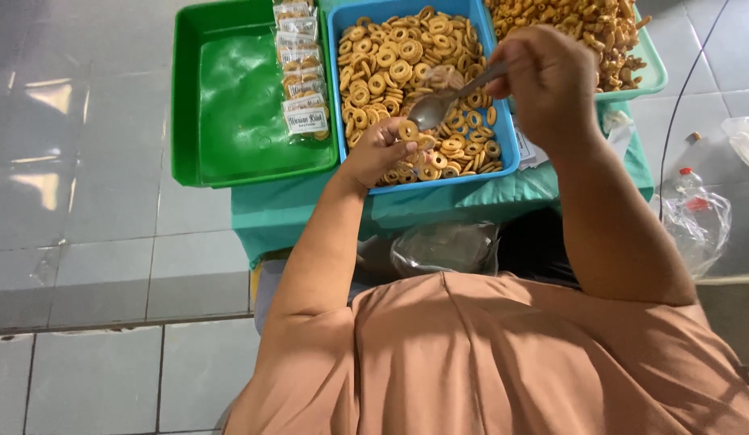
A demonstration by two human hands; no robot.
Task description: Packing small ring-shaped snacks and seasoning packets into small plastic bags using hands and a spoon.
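Above a grey tiled floor, a teal-covered table [310, 211] holds a blue tray [339, 97] of ring-shaped cookies [390, 68]. The right hand [547, 84] grips a metal spoon [443, 101], handle slanting up-right, bowl pointing down-left over the tray. The left hand [378, 153] pinches one ring cookie [408, 130] just beneath the bowl.

Middle tray [339, 48] is full of ring cookies [390, 60]. Left of it, another tray [229, 105] with packets [302, 72] stacked along its near side. Right of it, a third tray [652, 76] heaped with snacks [576, 20].
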